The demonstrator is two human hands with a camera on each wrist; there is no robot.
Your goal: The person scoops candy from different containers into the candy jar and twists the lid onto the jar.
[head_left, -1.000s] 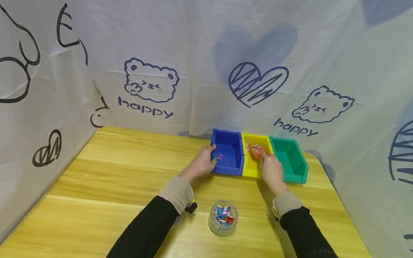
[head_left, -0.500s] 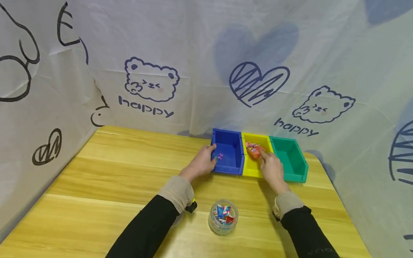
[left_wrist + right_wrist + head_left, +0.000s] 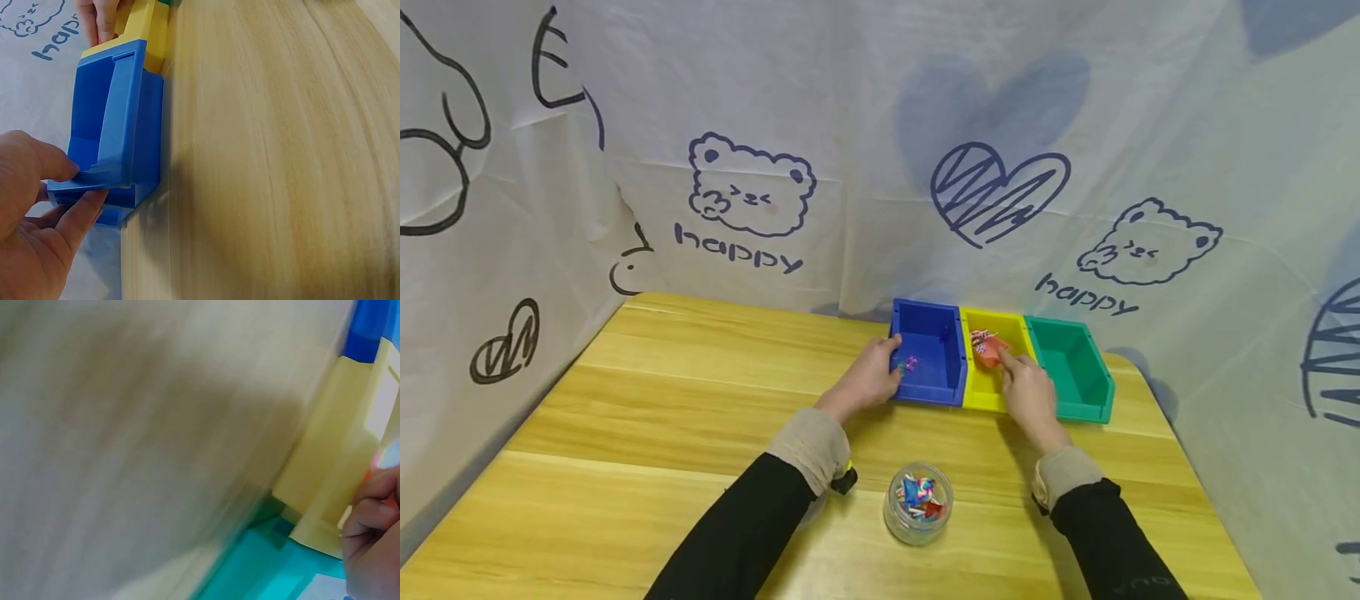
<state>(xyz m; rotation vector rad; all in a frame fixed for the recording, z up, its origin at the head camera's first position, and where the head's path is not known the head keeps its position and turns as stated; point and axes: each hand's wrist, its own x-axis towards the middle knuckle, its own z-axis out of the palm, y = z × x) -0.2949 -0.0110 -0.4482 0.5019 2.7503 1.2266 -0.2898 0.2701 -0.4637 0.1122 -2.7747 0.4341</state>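
My left hand (image 3: 867, 375) pinches the left wall of the blue bin (image 3: 931, 392), thumb over the rim and fingers on the outer side in the left wrist view. Small purple and green pieces (image 3: 911, 363) lie inside it. My right hand (image 3: 1030, 392) reaches into the yellow bin (image 3: 984, 398), fingers curled, holding an orange-red scoop-like thing (image 3: 989, 353). Striped pieces (image 3: 981, 337) lie at its far end; whether they are in it or behind it I cannot tell. Beyond the right hand is the green bin (image 3: 1078, 375), joined in the row.
A clear jar (image 3: 917, 506) of colourful wrapped candies stands on the wooden table (image 3: 647, 400) between my forearms. A see-through thing (image 3: 812, 510) is mostly hidden under my left forearm. White cloth with drawings (image 3: 880, 167) closes off the back and sides.
My right hand has shifted slightly left in the yellow bin, and the orange-red thing has moved left with it, close to the striped pieces. The left hand has kept its place.
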